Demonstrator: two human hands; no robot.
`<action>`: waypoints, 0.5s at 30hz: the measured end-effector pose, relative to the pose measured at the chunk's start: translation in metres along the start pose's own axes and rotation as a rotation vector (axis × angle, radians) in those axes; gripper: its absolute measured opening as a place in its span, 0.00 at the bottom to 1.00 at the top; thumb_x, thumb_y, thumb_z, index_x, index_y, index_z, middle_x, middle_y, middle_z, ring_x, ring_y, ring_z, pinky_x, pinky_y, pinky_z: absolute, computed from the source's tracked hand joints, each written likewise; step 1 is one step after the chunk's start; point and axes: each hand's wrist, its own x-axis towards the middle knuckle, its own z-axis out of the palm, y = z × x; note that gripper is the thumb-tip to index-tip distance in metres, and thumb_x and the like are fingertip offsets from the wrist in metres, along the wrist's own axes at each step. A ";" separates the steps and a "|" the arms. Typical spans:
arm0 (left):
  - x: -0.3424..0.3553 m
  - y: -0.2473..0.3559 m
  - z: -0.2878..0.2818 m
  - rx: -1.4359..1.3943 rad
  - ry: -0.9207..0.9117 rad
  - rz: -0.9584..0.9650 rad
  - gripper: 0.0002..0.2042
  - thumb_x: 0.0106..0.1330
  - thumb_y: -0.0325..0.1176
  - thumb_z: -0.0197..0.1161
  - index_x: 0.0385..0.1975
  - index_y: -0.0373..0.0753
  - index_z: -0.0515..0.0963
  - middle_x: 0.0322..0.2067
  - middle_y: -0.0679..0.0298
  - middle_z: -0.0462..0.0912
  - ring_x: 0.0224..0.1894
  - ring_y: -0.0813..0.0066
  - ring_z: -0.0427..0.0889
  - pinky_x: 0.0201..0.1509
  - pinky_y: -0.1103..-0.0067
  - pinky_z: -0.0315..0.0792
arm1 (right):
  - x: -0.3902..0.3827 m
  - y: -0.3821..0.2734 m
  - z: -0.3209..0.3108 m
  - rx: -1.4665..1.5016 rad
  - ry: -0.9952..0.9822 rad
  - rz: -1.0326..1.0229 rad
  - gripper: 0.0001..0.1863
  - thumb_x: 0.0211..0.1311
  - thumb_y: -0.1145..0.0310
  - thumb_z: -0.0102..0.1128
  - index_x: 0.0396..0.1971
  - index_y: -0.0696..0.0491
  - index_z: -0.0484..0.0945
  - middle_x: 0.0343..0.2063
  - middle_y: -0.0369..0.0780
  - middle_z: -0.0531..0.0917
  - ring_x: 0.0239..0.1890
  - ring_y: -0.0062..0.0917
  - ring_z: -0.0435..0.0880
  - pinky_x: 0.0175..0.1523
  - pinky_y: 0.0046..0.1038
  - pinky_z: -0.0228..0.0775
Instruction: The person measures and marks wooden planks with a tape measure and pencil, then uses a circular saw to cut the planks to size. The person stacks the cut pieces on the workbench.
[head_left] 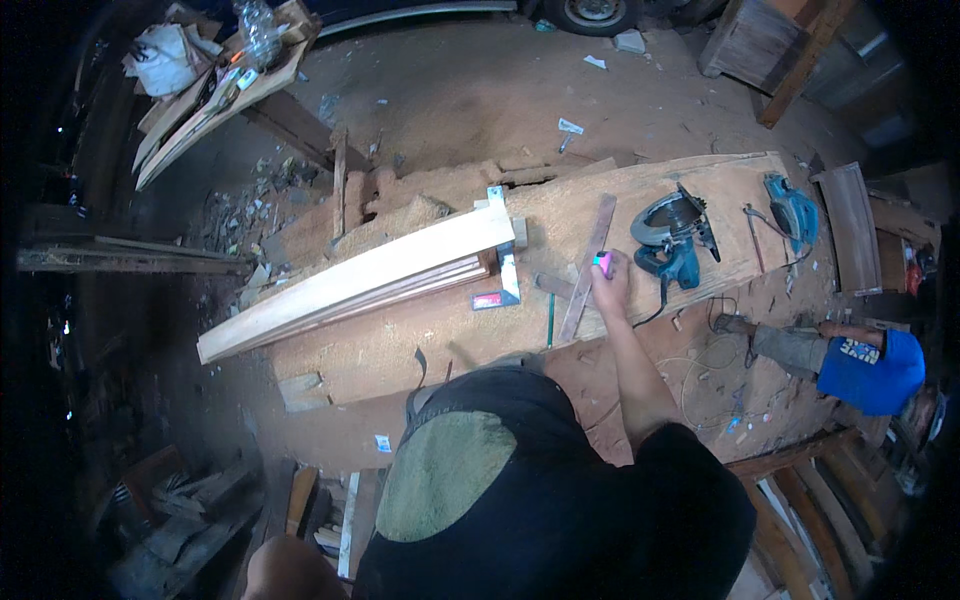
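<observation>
My right hand (611,284) is closed around a small pink and black tape measure (602,261), over a narrow brown wood strip (592,258) on the workbench (400,347). My left hand is out of sight; bare skin, apparently my left arm, shows at the lower edge. Left of the right hand, a try square (509,273) with a red-marked handle lies by the end of a long pale board (370,275). That board rests on several stacked boards (400,296). A green pencil (551,320) lies near the strip's lower end.
A circular saw (673,232) and a teal power planer (793,213) stand on the bench to the right, cords trailing. Beyond them is a person in a blue shirt (872,372). A cluttered wooden table (215,112) stands far left. Scrap wood (190,515) lies lower left.
</observation>
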 end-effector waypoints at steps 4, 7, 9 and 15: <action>-0.097 -0.027 0.011 0.485 -0.069 -0.604 0.15 0.77 0.41 0.59 0.41 0.33 0.82 0.38 0.61 0.82 0.31 0.75 0.83 0.37 0.76 0.79 | -0.053 -0.049 0.039 1.122 -0.559 0.310 0.22 0.73 0.55 0.54 0.60 0.51 0.76 0.47 0.40 0.85 0.47 0.29 0.85 0.50 0.40 0.81; -0.195 -0.080 0.066 -0.026 -0.401 -1.446 0.17 0.78 0.43 0.58 0.49 0.32 0.81 0.40 0.60 0.83 0.38 0.75 0.84 0.43 0.76 0.79 | -0.112 -0.136 0.055 0.963 -0.834 0.316 0.21 0.75 0.50 0.56 0.54 0.52 0.79 0.45 0.39 0.85 0.42 0.25 0.85 0.48 0.33 0.80; -0.270 -0.088 0.079 -0.303 -0.353 -1.819 0.16 0.77 0.40 0.61 0.52 0.32 0.81 0.43 0.57 0.84 0.40 0.73 0.85 0.47 0.76 0.80 | -0.144 -0.175 0.085 0.716 -0.962 0.169 0.22 0.72 0.49 0.62 0.51 0.53 0.81 0.43 0.38 0.85 0.40 0.23 0.84 0.48 0.30 0.79; -0.396 -0.086 0.037 -0.743 -0.059 -2.100 0.14 0.75 0.40 0.65 0.50 0.36 0.81 0.34 0.64 0.86 0.35 0.78 0.84 0.44 0.78 0.80 | -0.232 -0.238 0.140 0.184 -1.172 -0.209 0.28 0.66 0.50 0.71 0.52 0.58 0.78 0.46 0.44 0.86 0.48 0.28 0.86 0.54 0.32 0.78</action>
